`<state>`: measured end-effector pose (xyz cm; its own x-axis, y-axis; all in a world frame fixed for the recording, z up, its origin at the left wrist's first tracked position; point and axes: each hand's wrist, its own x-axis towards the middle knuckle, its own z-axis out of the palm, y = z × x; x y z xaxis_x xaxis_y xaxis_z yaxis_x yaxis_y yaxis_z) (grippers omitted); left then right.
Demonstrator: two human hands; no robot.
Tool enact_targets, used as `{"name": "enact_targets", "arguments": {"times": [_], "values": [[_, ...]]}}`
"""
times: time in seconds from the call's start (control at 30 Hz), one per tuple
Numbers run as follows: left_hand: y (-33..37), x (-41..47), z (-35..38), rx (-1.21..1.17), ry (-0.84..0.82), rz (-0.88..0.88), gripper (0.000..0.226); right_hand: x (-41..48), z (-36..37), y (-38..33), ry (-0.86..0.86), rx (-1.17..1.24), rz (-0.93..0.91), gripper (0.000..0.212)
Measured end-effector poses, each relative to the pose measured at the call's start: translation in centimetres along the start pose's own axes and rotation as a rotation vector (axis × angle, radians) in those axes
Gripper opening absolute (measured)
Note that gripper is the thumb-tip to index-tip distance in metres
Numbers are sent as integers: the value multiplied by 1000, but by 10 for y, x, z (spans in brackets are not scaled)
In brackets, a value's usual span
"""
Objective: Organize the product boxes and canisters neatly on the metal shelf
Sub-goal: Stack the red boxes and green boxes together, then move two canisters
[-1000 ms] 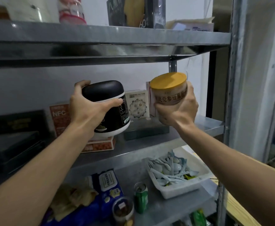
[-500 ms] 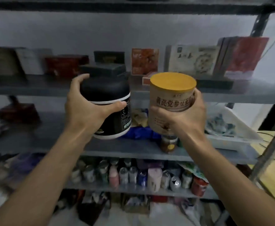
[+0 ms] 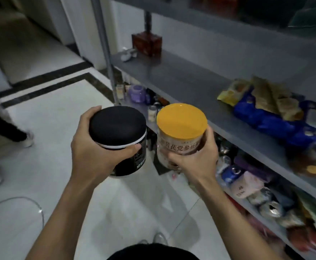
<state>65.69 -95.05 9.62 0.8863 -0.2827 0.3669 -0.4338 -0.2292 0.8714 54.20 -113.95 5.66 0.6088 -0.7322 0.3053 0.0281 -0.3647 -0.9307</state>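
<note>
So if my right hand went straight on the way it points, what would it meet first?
Your right hand, gripping the yellow-lidded canister, points along the metal shelf. Likely first: the small white jar on the lower level, though depth is unclear.

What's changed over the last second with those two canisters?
Both came down, away from the upper shelf level: the black canister and yellow-lidded canister are now held low over the floor, beside the metal shelf. Unchanged: left hand grips the black one, right hand the yellow-lidded one.
</note>
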Motion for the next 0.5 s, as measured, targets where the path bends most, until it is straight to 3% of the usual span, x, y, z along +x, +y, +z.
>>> {"name": "enact_targets", "arguments": {"times": [0.2, 0.5], "values": [[-33, -27, -24, 41, 171, -151, 106, 4, 41, 30, -227, 71, 35, 103], [-83, 9, -30, 93, 265, -248, 107, 19, 101, 65, -329, 59, 139, 109]]}}
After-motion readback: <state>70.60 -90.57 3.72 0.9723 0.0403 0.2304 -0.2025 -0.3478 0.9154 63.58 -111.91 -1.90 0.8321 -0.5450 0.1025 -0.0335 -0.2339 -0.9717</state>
